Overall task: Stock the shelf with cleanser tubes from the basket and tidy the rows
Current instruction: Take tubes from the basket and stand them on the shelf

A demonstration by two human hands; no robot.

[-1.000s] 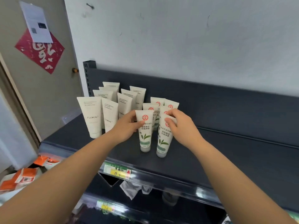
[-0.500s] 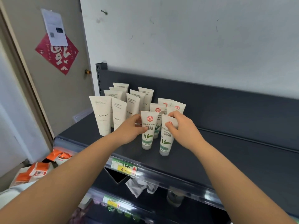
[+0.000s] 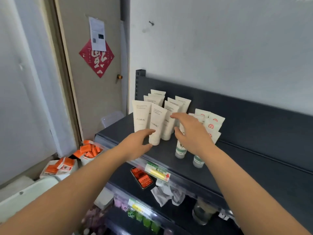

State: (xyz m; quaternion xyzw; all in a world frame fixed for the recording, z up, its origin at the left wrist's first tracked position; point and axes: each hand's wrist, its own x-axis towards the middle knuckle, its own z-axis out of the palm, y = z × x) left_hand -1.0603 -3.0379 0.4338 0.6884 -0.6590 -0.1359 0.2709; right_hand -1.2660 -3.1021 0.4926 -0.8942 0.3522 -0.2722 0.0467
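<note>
Shelf (image 3: 254, 168): dark top board; two groups of tubes stand cap-down at its left end
FLORAL tubes (image 3: 141, 116): cream; at least seven can be counted, in overlapping rows by the left post
Leaf-print tubes (image 3: 214, 123): white with a red seal; at least six, just right of the cream group; two stand forward of the rest — the hand hides part of them
Left hand (image 3: 137, 145): fingers loosely curved and apart, bracketing the lower end of the front FLORAL tube; holds nothing; whether it touches, I cannot tell
Right hand (image 3: 191, 133): fingers spread wide, in front of both groups; holds nothing
Price tag (image 3: 157, 173): one, on the shelf's front edge
Orange packets (image 3: 89, 150): many, in boxes at lower left
</note>
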